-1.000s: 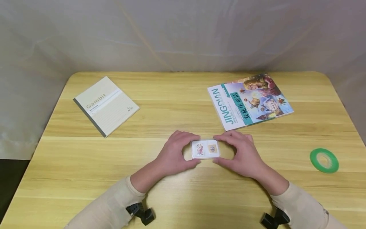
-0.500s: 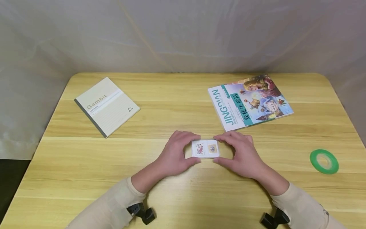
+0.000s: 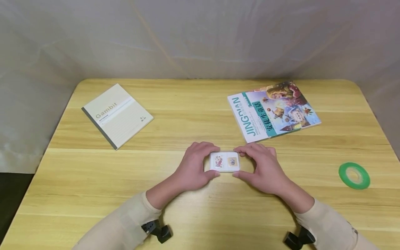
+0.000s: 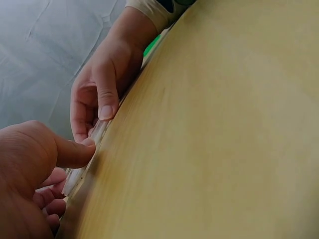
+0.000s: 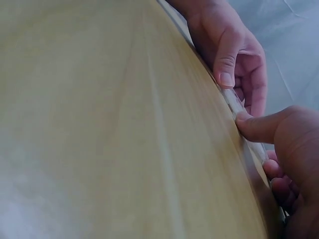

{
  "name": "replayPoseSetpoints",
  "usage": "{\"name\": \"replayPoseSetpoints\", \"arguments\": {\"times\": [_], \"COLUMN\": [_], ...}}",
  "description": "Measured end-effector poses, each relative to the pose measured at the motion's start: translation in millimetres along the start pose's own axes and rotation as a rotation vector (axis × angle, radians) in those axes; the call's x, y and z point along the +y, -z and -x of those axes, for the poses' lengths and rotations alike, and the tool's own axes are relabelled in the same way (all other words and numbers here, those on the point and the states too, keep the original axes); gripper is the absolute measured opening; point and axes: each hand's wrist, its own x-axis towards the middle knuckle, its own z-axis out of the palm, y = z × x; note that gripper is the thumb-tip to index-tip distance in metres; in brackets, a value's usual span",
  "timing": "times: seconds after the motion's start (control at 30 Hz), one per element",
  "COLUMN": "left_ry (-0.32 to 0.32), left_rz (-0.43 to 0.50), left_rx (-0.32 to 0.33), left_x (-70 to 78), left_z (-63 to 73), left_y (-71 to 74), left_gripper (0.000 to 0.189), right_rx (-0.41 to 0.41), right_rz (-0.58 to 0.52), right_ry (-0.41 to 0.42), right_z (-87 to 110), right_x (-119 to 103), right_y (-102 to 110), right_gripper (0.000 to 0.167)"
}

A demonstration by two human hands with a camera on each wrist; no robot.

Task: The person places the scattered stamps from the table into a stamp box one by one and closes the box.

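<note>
Between both hands, at the middle of the wooden table (image 3: 200, 215), is a small flat clear-and-white plastic case (image 3: 225, 166) with two little pictures showing on its face, one reddish and one tan. My left hand (image 3: 194, 166) pinches its left end, thumb on the near edge and fingers on the far edge. At the right end my right hand (image 3: 265, 166) holds it the same way. Both wrist views show the case edge-on, as a thin pale strip (image 4: 75, 179) low over the tabletop; whether it touches the wood I cannot tell.
A beige notebook (image 3: 118, 116) lies at the back left. Back right, a colourful book (image 3: 275, 111) lies close beyond the right hand. A green tape roll (image 3: 346, 173) sits near the right side. Grey cloth (image 3: 193, 38) hangs behind the table.
The case and the left hand have shifted very slightly up in the head view. Both hands keep their hold; the books and tape stay put.
</note>
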Motion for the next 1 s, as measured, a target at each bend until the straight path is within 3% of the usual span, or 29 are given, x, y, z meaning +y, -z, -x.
{"name": "replayPoseSetpoints", "arguments": {"times": [0.17,0.37,0.77,1.0], "left_ry": [0.015,-0.02,-0.024,-0.056], "left_rz": [-0.014,-0.033,-0.041,-0.105], "left_rx": [-0.014,-0.024,0.015,0.029], "left_x": [0.9,-0.6,0.6,0.1], "left_z": [0.3,2.0,2.5,3.4], "left_y": [1.0,1.2,-1.9,-4.0], "left_gripper": [0.06,0.059,0.058,0.058], "right_rx": [0.012,0.021,0.029,0.024], "right_rz": [0.0,-0.001,0.012,0.023], "right_ry": [0.013,0.012,0.011,0.015], "right_z": [0.7,1.7,0.6,-0.5], "right_x": [2.4,2.6,1.1,1.0], "right_y": [-1.2,-2.5,-3.1,-1.2], "right_gripper": [0.058,0.056,0.055,0.055]}}
